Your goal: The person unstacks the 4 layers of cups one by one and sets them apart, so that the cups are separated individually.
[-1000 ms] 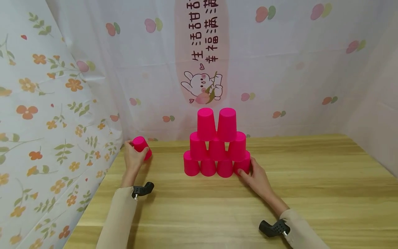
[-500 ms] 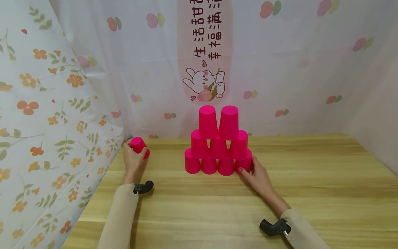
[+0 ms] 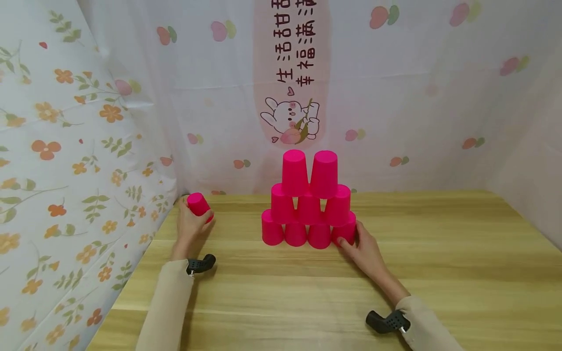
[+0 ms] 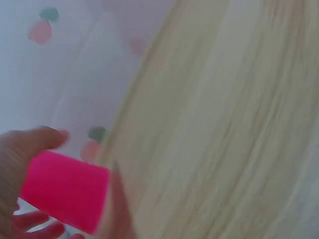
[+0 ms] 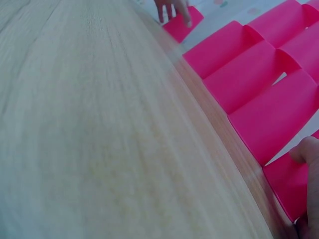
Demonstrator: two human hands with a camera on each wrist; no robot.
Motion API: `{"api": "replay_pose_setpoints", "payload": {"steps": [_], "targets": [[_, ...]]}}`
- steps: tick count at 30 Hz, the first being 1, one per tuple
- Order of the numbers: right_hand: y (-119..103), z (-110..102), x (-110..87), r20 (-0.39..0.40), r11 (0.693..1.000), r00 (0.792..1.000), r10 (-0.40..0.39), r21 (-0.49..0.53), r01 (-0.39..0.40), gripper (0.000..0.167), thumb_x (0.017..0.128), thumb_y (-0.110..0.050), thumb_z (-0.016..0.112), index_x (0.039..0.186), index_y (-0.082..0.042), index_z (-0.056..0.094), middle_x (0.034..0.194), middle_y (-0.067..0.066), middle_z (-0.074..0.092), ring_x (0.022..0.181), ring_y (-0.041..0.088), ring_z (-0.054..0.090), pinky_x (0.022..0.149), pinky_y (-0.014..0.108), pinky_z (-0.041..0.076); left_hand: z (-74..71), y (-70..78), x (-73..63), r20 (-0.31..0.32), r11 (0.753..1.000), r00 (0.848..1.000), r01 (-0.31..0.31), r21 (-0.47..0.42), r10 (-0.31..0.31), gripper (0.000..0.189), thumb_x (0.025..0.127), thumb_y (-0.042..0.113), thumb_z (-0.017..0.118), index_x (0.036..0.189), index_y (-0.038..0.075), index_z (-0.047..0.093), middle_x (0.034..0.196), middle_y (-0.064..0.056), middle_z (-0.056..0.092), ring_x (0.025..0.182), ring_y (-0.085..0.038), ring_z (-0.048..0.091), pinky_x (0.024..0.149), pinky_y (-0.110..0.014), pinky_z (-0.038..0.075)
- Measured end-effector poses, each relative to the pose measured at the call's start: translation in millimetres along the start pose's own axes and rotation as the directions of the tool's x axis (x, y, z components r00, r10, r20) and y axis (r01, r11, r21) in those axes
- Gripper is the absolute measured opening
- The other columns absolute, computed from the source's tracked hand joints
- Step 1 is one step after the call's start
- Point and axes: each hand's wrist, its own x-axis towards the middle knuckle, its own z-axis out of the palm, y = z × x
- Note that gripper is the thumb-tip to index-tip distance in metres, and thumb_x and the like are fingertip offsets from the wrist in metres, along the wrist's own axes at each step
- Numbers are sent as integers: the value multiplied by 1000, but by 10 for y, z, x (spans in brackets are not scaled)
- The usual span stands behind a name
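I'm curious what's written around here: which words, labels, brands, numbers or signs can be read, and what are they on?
"生活甜": sideways, on the back cloth's pink panel; its next character is cut off by the picture's edge.
"幸福满": alongside, same panel; next character also cut off.
No lettering can be read on the pink cups.

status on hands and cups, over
Left hand grips lone cup. Right hand holds right-end bottom cup. Three-tier stack standing. Nothing seen between lone cup and stack.

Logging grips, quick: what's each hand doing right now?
Left hand: holding the lone pink cup.
Right hand: holding the rightmost bottom-row cup.
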Motion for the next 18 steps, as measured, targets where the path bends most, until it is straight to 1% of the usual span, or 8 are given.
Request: {"api": "replay_pose_setpoints", "payload": {"steps": [3, 6, 8, 9, 10, 12, 16, 18], "targets": [[7, -9, -17, -8, 1000, 1000, 7, -5, -7, 52, 84, -18, 67, 127, 0, 44, 110, 14, 59, 93, 24, 56, 78, 42, 46, 10, 125, -1, -122, 998, 990, -63, 9, 63, 84, 80, 25, 70, 141, -3, 19, 132, -28, 35, 118, -42, 38, 94, -54, 35], [7, -11, -17, -10, 1000, 1000, 2, -3, -2, 52, 84, -18, 66, 128, 0, 44, 110, 14, 59, 94, 24, 56, 79, 43, 47, -25, 326, -8, -267, 990, 954, -139, 5, 136, 76, 81, 28, 69, 137, -4, 29, 138, -27, 27, 124, -41, 27, 98, -55, 27], [7, -8, -8, -10, 1000, 1000, -4, -3, 4, 52, 84, -18, 66, 128, 1, 44, 110, 15, 59, 95, 25, 56, 79, 43, 47, -65, 496, -25, -327, 981, 929, -192, -22, 174, 67, 82, 29, 67, 132, -3, 36, 140, -25, 25, 127, -40, 24, 100, -55, 24], [4, -9, -6, -8, 1000, 1000, -3, 0, 3, 52, 84, -18, 66, 128, 1, 44, 111, 15, 59, 95, 25, 56, 79, 43, 47, -83, 596, -44, -339, 976, 922, -214, -46, 187, 63, 83, 28, 67, 130, -3, 39, 141, -24, 26, 126, -39, 24, 100, -55, 25], [0, -9, -4, -7, 1000, 1000, -2, 0, 2, 53, 84, -19, 66, 128, 1, 44, 111, 15, 59, 96, 25, 56, 80, 43, 47, -95, 697, -67, -341, 969, 919, -236, -72, 199, 59, 84, 27, 65, 129, -2, 40, 140, -23, 27, 126, -38, 24, 99, -55, 25], [0, -8, -4, -9, 1000, 1000, -2, -4, 2, 53, 84, -19, 67, 127, 1, 44, 111, 15, 59, 96, 25, 56, 80, 44, 47, -107, 909, -126, -312, 955, 923, -273, -115, 226, 55, 86, 26, 64, 129, 0, 42, 140, -21, 30, 126, -35, 26, 99, -53, 27], [3, -1, -11, -6, 1000, 1000, -7, -8, 7, 53, 84, -20, 67, 127, 2, 44, 110, 14, 59, 96, 25, 57, 79, 43, 47, -57, 1340, -283, -200, 915, 934, -338, -220, 297, 49, 88, 24, 62, 129, 2, 45, 135, -16, 39, 123, -28, 34, 96, -48, 34], [-4, 2, -11, -6, 1000, 1000, -10, -4, 10, 53, 84, -19, 67, 127, 1, 44, 110, 14, 59, 96, 24, 57, 79, 43, 47, 5, 1540, -351, -131, 884, 932, -363, -296, 338, 49, 89, 25, 62, 129, 3, 46, 130, -14, 44, 120, -25, 37, 95, -45, 37]]}}
